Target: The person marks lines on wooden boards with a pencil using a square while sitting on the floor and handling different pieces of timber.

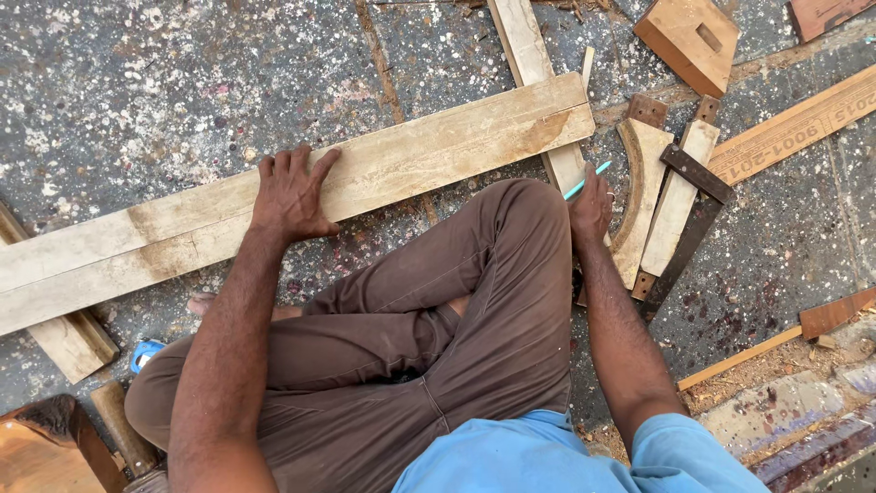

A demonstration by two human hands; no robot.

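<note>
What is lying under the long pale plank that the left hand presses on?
Under the long plank a narrower board crosses near its right end, and a short block shows at its left end. Between them only speckled floor shows; anything beneath the plank itself is covered.

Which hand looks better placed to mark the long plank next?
Probably the right hand: it holds the turquoise pencil beside the long plank, while the left hand lies flat on it, steadying.

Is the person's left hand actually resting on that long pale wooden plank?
Touching. The head view shows the left hand lying flat, palm down, on the long plank, fingers spread across its top face.
</note>
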